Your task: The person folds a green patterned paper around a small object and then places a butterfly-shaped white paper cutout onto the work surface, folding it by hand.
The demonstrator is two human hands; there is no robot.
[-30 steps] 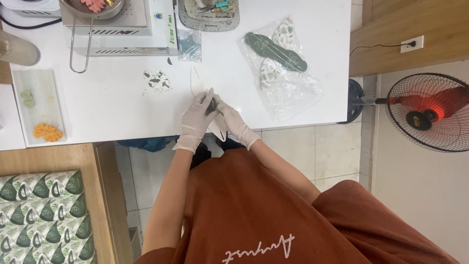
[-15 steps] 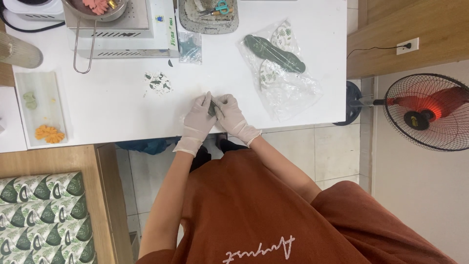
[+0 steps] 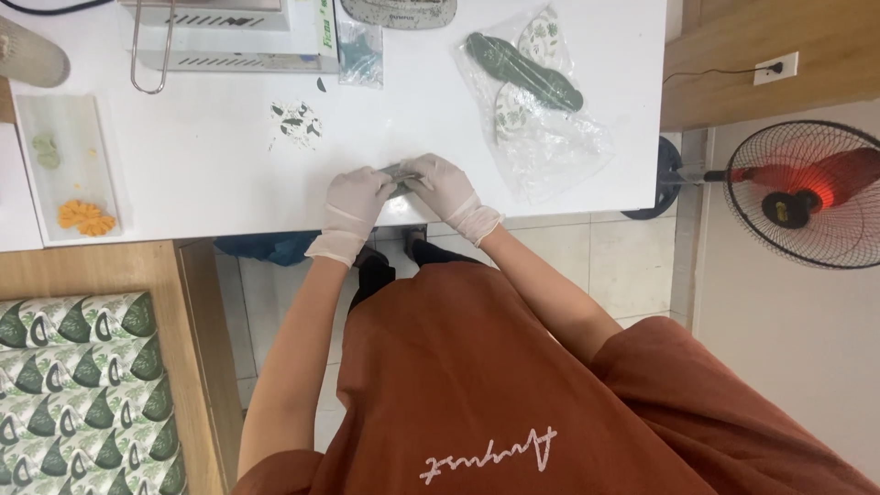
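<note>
Surface: white table [image 3: 211, 174], near edge.
Hands: gloved left hand [image 3: 356, 197] and right hand [image 3: 444, 186], fingers pinched together on a small grey-green piece [image 3: 396, 172].
Risk: piece may slip off the edge, thin gloves dulling grip.

The surface [image 3: 211, 174] fills the upper left and middle of the frame. Both hands, left hand [image 3: 356, 200] and right hand [image 3: 442, 187], meet at its near edge, mid-frame, around a small item [image 3: 396, 172]. Above them lies a scatter of scraps [image 3: 295, 122]. A plastic bag [image 3: 541, 110] lies to the upper right, a tray [image 3: 66, 165] at the far left. A fan [image 3: 807, 192] stands on the floor at right.
</note>
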